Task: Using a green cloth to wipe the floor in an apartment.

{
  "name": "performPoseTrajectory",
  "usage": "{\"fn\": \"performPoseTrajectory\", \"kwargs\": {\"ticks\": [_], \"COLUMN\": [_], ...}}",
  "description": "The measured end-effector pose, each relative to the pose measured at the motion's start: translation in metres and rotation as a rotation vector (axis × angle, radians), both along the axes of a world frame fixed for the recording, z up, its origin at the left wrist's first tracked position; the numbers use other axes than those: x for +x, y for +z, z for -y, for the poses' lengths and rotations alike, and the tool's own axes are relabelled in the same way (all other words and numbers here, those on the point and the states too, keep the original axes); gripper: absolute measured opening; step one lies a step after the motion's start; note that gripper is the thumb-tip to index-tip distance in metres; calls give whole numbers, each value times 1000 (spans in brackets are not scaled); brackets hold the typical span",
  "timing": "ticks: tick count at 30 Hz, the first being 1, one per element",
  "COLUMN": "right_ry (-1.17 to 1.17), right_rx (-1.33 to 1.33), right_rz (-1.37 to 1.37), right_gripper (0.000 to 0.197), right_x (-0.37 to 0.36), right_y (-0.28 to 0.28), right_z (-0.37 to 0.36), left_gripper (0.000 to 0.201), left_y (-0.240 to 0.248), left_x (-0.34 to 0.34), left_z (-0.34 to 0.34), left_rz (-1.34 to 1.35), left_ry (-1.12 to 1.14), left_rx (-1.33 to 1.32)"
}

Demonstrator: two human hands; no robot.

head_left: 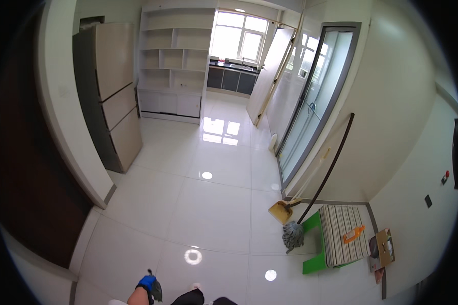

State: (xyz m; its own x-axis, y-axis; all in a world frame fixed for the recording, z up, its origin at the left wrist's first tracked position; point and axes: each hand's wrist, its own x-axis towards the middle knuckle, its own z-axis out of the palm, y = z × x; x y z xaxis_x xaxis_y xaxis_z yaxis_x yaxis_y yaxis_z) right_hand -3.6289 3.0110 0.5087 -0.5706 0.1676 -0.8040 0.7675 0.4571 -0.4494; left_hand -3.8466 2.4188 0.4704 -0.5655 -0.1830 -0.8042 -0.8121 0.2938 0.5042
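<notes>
At the lower edge, left of my dark-clad legs (pixel 188 298), is my left hand (pixel 146 282) in a blue glove. Its fingers are closed on a dark grey cloth (pixel 156 291), which hangs down beside the wrist. The hand is low over the glossy white tile floor (pixel 219 218). My right hand does not show.
On the right stand a grey string mop (pixel 293 236), a yellow dustpan (pixel 280 212) and a green stool (pixel 314 267) with a striped cover, an orange bottle (pixel 352 234) on top. A cardboard box (pixel 387 244) is beside it. A fridge (pixel 116 66) and shelving (pixel 175 91) stand farther off.
</notes>
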Motion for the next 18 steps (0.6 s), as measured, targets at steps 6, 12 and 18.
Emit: {"fn": "performPoseTrajectory", "kwargs": {"ticks": [6,12,18], "right_ry": [-696,-685,-500], "right_rx": [-257,-198,-158], "right_rz": [157,113,155], "right_gripper": [28,29,28], "right_x": [-52,-186,-406], "right_y": [8,-21,-48], "right_z": [-2,-61,-182], "left_gripper": [35,33,27], "left_y": [-45,-55,2], "left_x": [-202,-311,-399], "left_z": [-52,-95,-131], "left_rz": [-92,-266,97], "left_ry": [-140,168,75], "left_rx": [-24,348,246]}}
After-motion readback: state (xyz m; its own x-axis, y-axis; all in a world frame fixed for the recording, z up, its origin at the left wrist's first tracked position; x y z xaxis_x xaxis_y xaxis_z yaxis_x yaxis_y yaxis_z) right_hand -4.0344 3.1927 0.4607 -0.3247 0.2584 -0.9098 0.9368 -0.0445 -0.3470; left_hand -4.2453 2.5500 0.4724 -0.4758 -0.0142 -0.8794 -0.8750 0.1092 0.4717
